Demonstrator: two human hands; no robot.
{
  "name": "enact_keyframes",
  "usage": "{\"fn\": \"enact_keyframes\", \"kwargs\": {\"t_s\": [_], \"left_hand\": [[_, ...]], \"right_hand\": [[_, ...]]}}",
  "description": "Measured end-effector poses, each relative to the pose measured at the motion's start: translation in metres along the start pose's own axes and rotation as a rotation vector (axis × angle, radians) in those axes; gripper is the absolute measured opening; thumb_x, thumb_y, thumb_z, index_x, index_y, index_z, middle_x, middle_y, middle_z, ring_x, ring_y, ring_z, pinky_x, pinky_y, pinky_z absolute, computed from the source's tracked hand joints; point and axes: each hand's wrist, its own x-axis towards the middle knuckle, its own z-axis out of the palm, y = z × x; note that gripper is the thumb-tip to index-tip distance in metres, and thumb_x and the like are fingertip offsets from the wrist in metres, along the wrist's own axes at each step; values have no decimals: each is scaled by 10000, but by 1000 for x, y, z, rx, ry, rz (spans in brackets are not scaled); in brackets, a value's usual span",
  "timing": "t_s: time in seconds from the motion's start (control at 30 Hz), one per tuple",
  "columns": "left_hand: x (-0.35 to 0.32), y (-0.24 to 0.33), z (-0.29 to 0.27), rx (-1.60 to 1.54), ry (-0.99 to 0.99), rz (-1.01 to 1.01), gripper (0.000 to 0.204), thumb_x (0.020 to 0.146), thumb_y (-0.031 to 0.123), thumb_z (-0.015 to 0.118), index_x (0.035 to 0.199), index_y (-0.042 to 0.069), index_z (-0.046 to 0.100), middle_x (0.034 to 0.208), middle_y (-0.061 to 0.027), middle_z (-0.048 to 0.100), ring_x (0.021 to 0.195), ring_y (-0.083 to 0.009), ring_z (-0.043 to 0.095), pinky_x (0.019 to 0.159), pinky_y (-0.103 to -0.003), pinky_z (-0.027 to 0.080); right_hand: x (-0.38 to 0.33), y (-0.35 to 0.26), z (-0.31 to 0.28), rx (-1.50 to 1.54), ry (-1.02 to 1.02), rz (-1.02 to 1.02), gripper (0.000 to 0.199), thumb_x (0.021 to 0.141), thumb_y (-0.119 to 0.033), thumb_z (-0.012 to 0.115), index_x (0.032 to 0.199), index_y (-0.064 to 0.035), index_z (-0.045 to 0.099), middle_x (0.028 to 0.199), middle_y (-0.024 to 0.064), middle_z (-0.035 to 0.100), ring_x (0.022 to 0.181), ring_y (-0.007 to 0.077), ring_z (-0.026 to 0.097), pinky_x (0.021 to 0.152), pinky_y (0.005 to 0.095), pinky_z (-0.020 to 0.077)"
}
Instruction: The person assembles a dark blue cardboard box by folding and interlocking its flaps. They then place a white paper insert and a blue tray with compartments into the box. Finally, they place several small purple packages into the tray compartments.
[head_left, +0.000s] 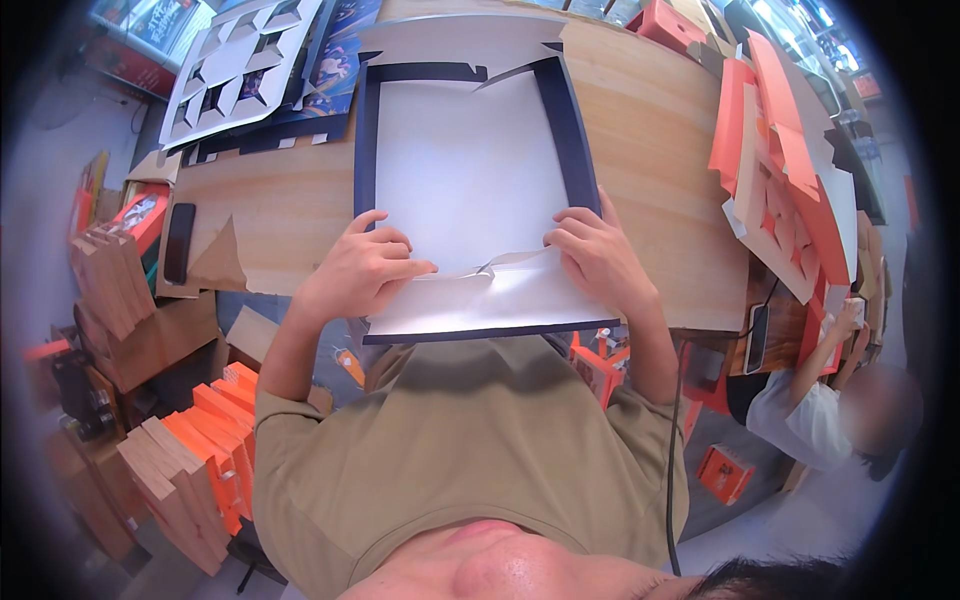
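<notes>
- Behind everything was a cluttered workroom, with a pale wooden desk (655,150) filling the middle and cartons packed around it.
- The box (465,170), dark blue outside and white inside, lay at the desk's near edge, right in front of the person.
- Its left wall (366,150) and right wall (568,120) stood up, while the far flap (460,42) and near flap (520,300) were folded outward.
- The left hand (365,265) sat at the near left corner, fingers bent and slightly spread, one reaching in along the near crease.
- The right hand (605,255) matched it at the near right corner, fingers curled inward over the wall's end; whether either hand pinched the card could not be told, their undersides being hidden.
- Working the near crease seemed the step in hand; even pressure from both corners probably suited it best, since a one-sided push could have skewed the flap.
- The slit midway along that crease looked like a weak spot, worth handling gently.
- To the left lay a phone (180,243) and a brown card scrap (220,262); a white tray with cutouts (240,70) was farther back.
- Orange boxes (800,170) crowded the right side, near a co-worker (800,425).
</notes>
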Motion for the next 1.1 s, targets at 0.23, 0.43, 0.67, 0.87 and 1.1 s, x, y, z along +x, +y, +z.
{"fn": "enact_keyframes", "kwargs": {"t_s": [0.23, 0.43, 0.67, 0.87, 1.1], "left_hand": [[-1, 1, 0, 1, -3, -12, 330, 896, 26, 738, 1164, 193, 834, 876, -8, 733, 1012, -199, 720, 1159, -534, 438], [-3, 0, 0, -27, 10, -42, 300, 924, 35, 720, 1180, 154, 820, 911, -15, 748, 1023, -217, 718, 1152, -540, 438], [-3, -1, -3, -27, 9, -40, 311, 915, 39, 725, 1200, 129, 810, 941, -30, 768, 1028, -225, 720, 1158, -537, 436], [-10, -4, -5, -65, 82, -25, 196, 904, 63, 746, 1073, 121, 827, 908, -46, 781, 1095, -245, 726, 1171, -538, 438], [-8, -1, 0, -45, 86, -25, 109, 893, 68, 753, 967, 116, 817, 878, -45, 773, 1103, -243, 727, 1176, -542, 437]], "right_hand": [[1, -2, -1, -82, -120, -10, 134, 919, -67, 707, 1041, -121, 693, 983, 25, 690, 1214, 230, 666, 1266, 720, 316], [2, -8, -2, -187, -167, 8, 99, 947, -102, 716, 1036, -131, 684, 980, 31, 693, 1202, 237, 669, 1268, 710, 323], [-4, -1, -7, -129, -142, -13, 165, 943, -87, 719, 1090, -161, 729, 954, 13, 684, 1191, 235, 673, 1287, 670, 320], [-15, 9, 1, 146, 84, 29, 107, 963, -133, 757, 1035, -110, 681, 1031, 69, 682, 1223, 268, 670, 1293, 647, 322], [-55, 40, 26, 224, 211, -149, 228, 1012, -236, 720, 950, -64, 584, 1133, 137, 657, 1299, 444, 640, 1163, 612, 508]]}}
